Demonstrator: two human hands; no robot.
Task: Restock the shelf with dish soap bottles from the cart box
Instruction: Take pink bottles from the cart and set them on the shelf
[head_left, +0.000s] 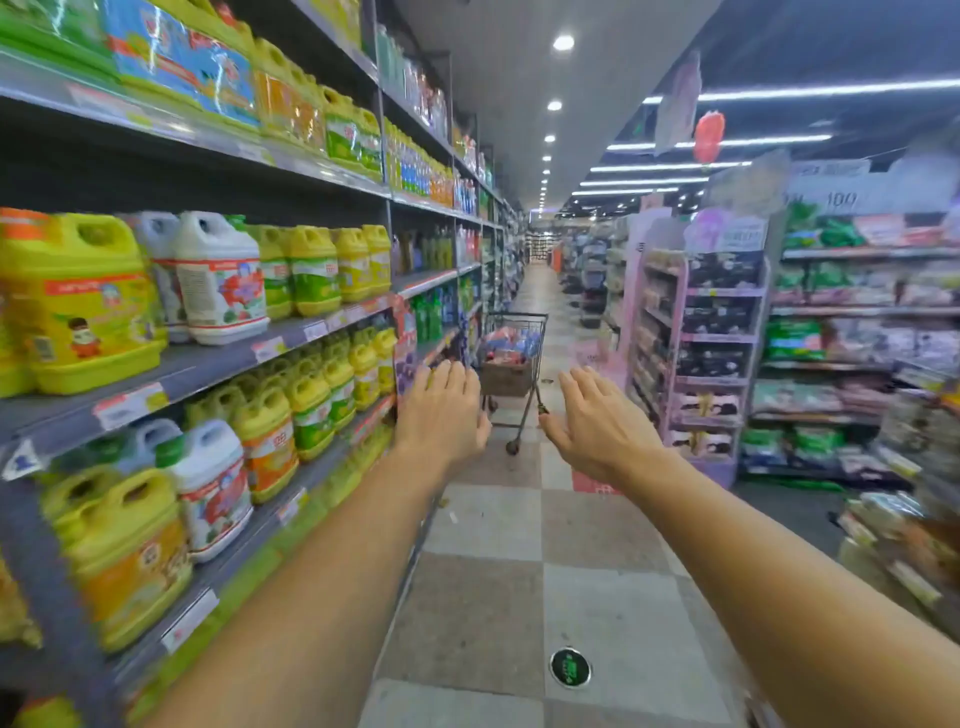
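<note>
Fingers of my left hand and right hand were spread and held nothing, stretched toward the cart down the aisle. Its box sat inside; dish soap bottles lined the shelf on my left.

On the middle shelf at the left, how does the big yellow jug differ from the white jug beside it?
The yellow jug has a yellow body and an orange cap; the white jug has a white body with a red flower label. The yellow jug stands nearer the camera and looks bigger; the white jug stands further along the shelf. Both stand upright, have a built-in handle hole near the top, and neither hand touches them.
</note>
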